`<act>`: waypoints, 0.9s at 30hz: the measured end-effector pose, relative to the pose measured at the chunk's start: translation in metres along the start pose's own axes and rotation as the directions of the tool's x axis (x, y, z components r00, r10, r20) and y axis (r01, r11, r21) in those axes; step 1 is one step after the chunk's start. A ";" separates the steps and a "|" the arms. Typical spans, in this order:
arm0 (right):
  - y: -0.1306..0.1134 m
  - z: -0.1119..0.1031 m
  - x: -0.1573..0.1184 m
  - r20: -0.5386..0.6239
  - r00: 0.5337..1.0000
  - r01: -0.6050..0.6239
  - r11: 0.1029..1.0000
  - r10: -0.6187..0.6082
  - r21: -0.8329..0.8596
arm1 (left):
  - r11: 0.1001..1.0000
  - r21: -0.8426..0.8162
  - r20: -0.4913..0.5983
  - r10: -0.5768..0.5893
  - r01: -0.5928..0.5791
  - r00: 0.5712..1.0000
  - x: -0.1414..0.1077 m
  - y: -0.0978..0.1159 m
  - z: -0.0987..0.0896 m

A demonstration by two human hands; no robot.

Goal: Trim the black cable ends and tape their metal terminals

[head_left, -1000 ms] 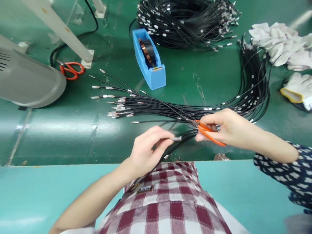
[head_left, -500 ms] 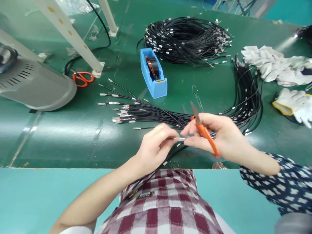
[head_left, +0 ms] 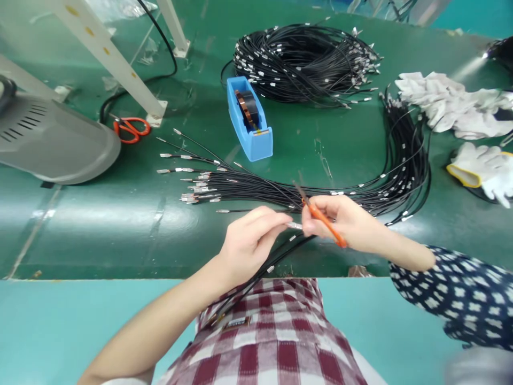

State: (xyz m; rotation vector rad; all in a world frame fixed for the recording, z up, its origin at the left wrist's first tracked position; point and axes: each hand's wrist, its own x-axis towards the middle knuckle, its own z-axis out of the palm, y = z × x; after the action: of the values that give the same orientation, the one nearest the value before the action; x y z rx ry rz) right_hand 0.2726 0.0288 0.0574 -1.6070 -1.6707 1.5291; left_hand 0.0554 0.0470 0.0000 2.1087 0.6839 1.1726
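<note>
Fingers of left hand (head_left: 249, 243): pinching white cable tag (head_left: 295, 225); right hand (head_left: 349, 220): gripping scissors (head_left: 328, 226). Tag probably light, pliable; hold by ends.

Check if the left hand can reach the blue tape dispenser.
Likely yes: only low black cables lie between the left hand and the blue tape dispenser, though that hand holds a white-tipped cable.

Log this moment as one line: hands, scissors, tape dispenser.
left hand: pinching white tag | right hand: at same tag, holding orange-handled scissors | blue tape dispenser: beyond black cable bundle
</note>
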 end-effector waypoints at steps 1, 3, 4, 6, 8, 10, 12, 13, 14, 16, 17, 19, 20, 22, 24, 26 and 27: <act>-0.001 -0.005 -0.003 -0.037 0.998 0.049 0.977 -0.058 -0.209 | 1.000 -0.006 0.024 -0.012 0.012 1.000 0.000 0.000 -0.001; -0.003 -0.015 -0.011 -0.066 0.975 0.133 0.793 -0.212 -0.594 | 0.999 -0.015 0.069 -0.037 0.038 0.997 0.000 0.001 -0.002; -0.005 -0.019 -0.016 -0.046 0.958 0.162 0.670 -0.282 -0.724 | 0.999 -0.012 0.087 -0.049 0.050 0.995 0.000 0.001 -0.002; -0.009 -0.026 -0.026 0.024 0.932 0.201 0.462 -0.361 -0.864 | 0.997 0.014 0.130 -0.077 0.076 0.989 0.002 0.004 -0.003; -0.013 -0.029 -0.034 0.086 0.912 0.225 0.315 -0.401 -0.922 | 0.994 0.056 0.176 -0.107 0.098 0.979 0.004 0.007 -0.004; -0.015 -0.028 -0.039 0.116 0.906 0.215 0.207 -0.408 -0.954 | 0.990 0.082 0.220 -0.131 0.116 0.967 0.007 0.011 -0.005; -0.016 -0.025 -0.042 0.131 0.909 0.197 0.130 -0.396 -0.972 | 0.987 0.094 0.255 -0.149 0.129 0.955 0.009 0.015 -0.005; -0.017 -0.023 -0.042 0.135 0.917 0.185 0.102 -0.375 -0.977 | 0.986 0.096 0.271 -0.156 0.135 0.950 0.010 0.016 -0.005; -0.017 -0.022 -0.043 0.142 0.921 0.183 0.081 -0.362 -0.980 | 0.985 0.099 0.282 -0.162 0.139 0.946 0.011 0.017 -0.005; -0.017 -0.021 -0.043 0.157 0.924 0.188 0.055 -0.348 -0.981 | 0.984 0.106 0.294 -0.168 0.142 0.941 0.011 0.018 -0.005; -0.017 -0.021 -0.043 0.163 0.925 0.190 0.049 -0.343 -0.981 | 0.984 0.109 0.298 -0.168 0.141 0.940 0.011 0.017 -0.005; -0.017 -0.022 -0.042 0.170 0.930 0.195 0.043 -0.325 -0.980 | 0.984 0.117 0.311 -0.167 0.137 0.936 0.010 0.017 -0.005; -0.018 -0.023 -0.042 0.175 0.934 0.198 0.045 -0.312 -0.979 | 0.984 0.120 0.319 -0.167 0.135 0.933 0.010 0.017 -0.005; -0.019 -0.024 -0.041 0.184 0.944 0.207 0.056 -0.275 -0.977 | 0.984 0.119 0.331 -0.164 0.132 0.929 0.009 0.017 -0.005; -0.020 -0.026 -0.040 0.202 0.948 0.226 0.071 -0.248 -0.972 | 0.985 0.112 0.340 -0.163 0.132 0.926 0.009 0.018 -0.006; -0.020 -0.027 -0.038 0.217 0.947 0.241 0.076 -0.236 -0.967 | 0.985 0.105 0.346 -0.164 0.136 0.924 0.008 0.018 -0.007; -0.020 -0.028 -0.038 0.227 0.945 0.251 0.076 -0.236 -0.965 | 0.985 0.102 0.349 -0.164 0.137 0.922 0.007 0.018 -0.007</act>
State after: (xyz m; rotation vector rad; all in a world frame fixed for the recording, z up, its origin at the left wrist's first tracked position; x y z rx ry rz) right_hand 0.2970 0.0124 0.0993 -1.5240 -3.0986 -0.0685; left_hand 0.0552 0.0416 0.0201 2.2084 0.7120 0.6630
